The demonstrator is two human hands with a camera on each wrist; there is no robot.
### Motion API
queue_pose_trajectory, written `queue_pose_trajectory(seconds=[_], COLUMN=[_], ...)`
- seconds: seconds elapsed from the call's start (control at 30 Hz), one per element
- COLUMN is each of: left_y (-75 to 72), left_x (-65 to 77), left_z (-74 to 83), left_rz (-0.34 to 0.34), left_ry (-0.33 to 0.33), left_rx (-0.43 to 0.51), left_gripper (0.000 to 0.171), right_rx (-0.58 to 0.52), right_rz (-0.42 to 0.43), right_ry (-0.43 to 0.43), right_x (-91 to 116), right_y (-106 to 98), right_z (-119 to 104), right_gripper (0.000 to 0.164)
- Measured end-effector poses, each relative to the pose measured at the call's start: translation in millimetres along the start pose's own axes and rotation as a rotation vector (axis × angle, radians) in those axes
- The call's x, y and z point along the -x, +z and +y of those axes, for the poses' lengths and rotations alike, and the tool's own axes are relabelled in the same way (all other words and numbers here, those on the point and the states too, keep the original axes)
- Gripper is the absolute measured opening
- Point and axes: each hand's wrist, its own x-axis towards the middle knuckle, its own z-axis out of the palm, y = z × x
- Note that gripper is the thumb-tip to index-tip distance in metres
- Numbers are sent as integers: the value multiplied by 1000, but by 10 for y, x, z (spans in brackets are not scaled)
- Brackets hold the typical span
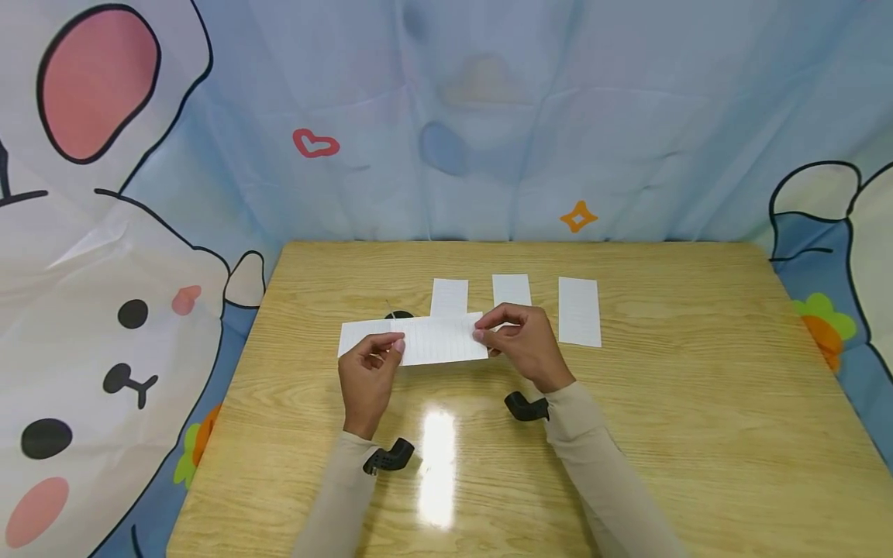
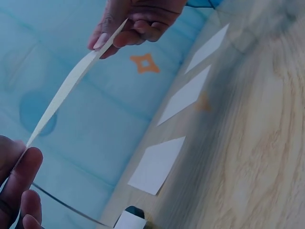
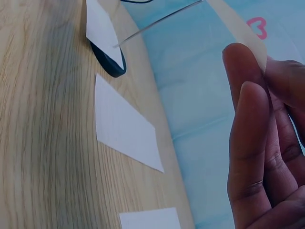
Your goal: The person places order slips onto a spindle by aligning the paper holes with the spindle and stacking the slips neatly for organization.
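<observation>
A strip of white paper with faint lines (image 1: 443, 339) is held up over the table between both hands. Near its left end, my left hand (image 1: 366, 384) pinches it between thumb and fingers. My right hand (image 1: 530, 345) pinches the right end, its other fingers curled in. In the left wrist view the strip (image 2: 64, 93) shows almost edge-on and slightly bowed. Behind the left hand, another white paper (image 3: 102, 31) lies over a dark rounded base (image 3: 112, 67), with a thin metal rod (image 3: 157, 23) rising beside it. The held strip partly hides this base in the head view.
Along the back of the wooden table (image 1: 698, 387) lie three white paper pieces: a left one (image 1: 449, 296), a middle one (image 1: 512, 289) and a right one (image 1: 579, 311). A printed cloth (image 1: 628, 116) hangs right behind the table's far edge.
</observation>
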Motion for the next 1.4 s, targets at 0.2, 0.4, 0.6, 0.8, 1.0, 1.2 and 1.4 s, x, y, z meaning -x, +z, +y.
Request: queue_pose_trajectory(seconds=[0.2,0.4,0.6,0.8,1.0,1.2,1.4], left_y=[-73,-147,-239,-330,-410,-466,-598], left_x=[-64,-112,-179,-244,-314,-389,-508], left_z=[23,23,39,26,55,170,71], left_rz=[29,65,103,138,168,215,222], left_ry=[-16,-24,-5,0,8,-17,-14], left_rx=[17,19,0,-19,-11,-29,-12], left_gripper=[6,6,7,8,8,9,10], right_rx=[-2,5,-4,0,6,6,-12], right_rz=[-12,-17,-3,15,26,26,36], right_ry=[1,-6,-4,9,21,21,34], right_x=[-71,-162,-272,-353,-449,-552,-648], right_y=[86,180,318,459,580,693,810], right_z=[-46,-85,-110,-142,-194,-221,-245], right_gripper=[17,14,11,10,9,10,8])
